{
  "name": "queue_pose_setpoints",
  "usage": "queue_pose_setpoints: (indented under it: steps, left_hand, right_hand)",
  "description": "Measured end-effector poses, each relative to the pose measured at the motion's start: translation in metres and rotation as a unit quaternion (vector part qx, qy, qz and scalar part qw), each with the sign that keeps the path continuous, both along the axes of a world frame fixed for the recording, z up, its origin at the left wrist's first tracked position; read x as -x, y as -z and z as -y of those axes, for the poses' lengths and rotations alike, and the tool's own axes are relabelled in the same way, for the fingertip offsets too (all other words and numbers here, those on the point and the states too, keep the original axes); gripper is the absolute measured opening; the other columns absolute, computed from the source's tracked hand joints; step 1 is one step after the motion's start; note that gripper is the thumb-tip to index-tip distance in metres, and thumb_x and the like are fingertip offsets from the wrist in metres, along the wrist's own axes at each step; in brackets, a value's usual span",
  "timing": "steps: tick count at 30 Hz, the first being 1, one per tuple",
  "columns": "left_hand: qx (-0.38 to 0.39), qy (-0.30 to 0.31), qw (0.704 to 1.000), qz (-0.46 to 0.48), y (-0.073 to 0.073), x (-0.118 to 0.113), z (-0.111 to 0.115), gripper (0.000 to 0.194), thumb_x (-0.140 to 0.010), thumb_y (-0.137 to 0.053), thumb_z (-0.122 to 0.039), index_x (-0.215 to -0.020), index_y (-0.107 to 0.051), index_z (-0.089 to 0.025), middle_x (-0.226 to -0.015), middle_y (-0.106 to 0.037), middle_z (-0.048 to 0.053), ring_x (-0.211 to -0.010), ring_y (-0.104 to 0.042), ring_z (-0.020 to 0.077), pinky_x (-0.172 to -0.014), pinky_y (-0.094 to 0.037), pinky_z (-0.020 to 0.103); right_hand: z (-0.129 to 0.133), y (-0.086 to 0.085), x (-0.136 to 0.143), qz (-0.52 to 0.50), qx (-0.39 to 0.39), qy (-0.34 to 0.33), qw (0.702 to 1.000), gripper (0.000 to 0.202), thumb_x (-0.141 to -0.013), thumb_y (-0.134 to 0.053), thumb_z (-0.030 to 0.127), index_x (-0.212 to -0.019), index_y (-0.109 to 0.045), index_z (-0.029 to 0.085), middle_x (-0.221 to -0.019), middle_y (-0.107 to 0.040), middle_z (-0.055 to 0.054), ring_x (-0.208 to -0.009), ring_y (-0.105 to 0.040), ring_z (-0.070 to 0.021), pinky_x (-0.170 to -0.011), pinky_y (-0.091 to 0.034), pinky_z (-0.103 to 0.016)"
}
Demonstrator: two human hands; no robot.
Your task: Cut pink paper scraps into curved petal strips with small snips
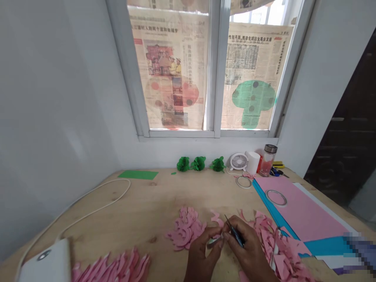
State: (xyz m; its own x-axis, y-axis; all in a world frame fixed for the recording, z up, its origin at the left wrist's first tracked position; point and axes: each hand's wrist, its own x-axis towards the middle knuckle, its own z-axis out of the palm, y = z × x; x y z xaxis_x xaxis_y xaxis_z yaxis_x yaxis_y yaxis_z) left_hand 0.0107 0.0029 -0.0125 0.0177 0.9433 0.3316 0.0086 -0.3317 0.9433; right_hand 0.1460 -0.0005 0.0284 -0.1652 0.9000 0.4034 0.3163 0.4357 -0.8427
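Note:
My left hand (204,250), low in the middle of the head view, pinches a small pale piece (215,241) whose exact shape is hard to make out. Touching it at the fingertips, my right hand (245,244) holds a dark pointed tool (235,235) with its thin tip up and to the left. Just left of my hands lies a pile of curled pink paper pieces (188,229). A heap of pink paper scraps (268,231) lies right of my right hand. A curved pink strip (216,218) rests behind my fingertips.
Long pink strips (117,268) and a white device (47,262) with a cable lie front left. Green paper (138,174), green paper balls (198,163), a small fan (239,161) and a glass bottle (267,162) stand along the back. Pink sheets (311,211) and tape rolls (276,197) lie right.

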Motion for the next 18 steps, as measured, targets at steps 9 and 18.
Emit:
queue_pose_setpoints:
  steps: [9, 18]
  left_hand:
    - [0.05, 0.023, 0.998, 0.033, -0.006, 0.0, -0.002, 0.02, -0.066, -0.066, -0.037, -0.071, -0.068, -0.017, -0.069, -0.065, 0.005, -0.068, -0.058, 0.0167, -0.063, -0.047, 0.023]
    - [0.127, -0.025, 0.98, 0.154, -0.021, 0.006, 0.001, 0.019, -0.061, -0.071, -0.031, -0.064, -0.064, -0.014, -0.058, -0.059, 0.001, -0.056, -0.051, 0.0119, -0.056, -0.041, 0.021]
  right_hand:
    - [-0.004, 0.005, -0.001, -0.013, 0.016, 0.023, 1.0, 0.014, -0.079, -0.053, 0.033, -0.074, -0.057, 0.021, -0.07, -0.054, -0.001, -0.066, -0.052, -0.0154, -0.059, -0.04, -0.022]
    - [-0.007, 0.006, -0.005, -0.059, 0.07, 0.028, 0.995, 0.032, -0.082, -0.046, 0.045, -0.096, -0.057, 0.018, -0.074, -0.054, -0.002, -0.067, -0.05, -0.0149, -0.059, -0.04, -0.022]
